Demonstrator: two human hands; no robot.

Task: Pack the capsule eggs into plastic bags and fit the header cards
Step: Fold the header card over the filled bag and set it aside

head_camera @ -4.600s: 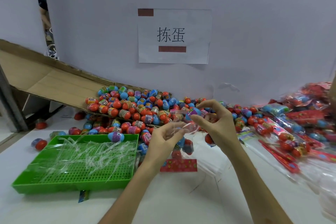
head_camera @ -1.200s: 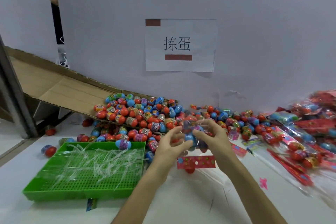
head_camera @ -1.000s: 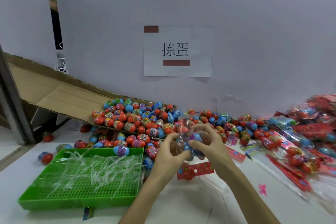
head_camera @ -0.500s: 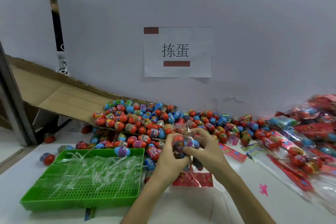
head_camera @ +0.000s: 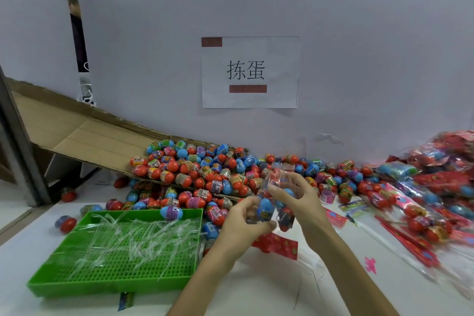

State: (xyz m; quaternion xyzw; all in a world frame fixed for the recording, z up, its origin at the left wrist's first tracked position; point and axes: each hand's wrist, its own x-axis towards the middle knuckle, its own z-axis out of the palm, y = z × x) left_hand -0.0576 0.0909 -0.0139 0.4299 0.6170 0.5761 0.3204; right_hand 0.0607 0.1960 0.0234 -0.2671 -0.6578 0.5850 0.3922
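Eggs [head_camera: 265, 209] are in the clear bag [head_camera: 278, 178] I'm holding just above the table [head_camera: 256, 290]. Left hand [head_camera: 243, 226] curls round the bottom so nothing drops, right hand [head_camera: 302, 200] pinches higher up to steady it. Red card [head_camera: 279, 242] lies right below, ready.

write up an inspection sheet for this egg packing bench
surface: white table, crowded at back and right
job's things: plastic bag with eggs inside, held up; loose capsule eggs heaped at the back; red header card flat under the hands; finished packs piled right
clutter: green tray holding clear strips; pink scrap
hands: left hand and right hand, fingers of both curled round the bag
cables: nothing seen
surroundings: cardboard chute sloping down from the left; paper sign above the eggs
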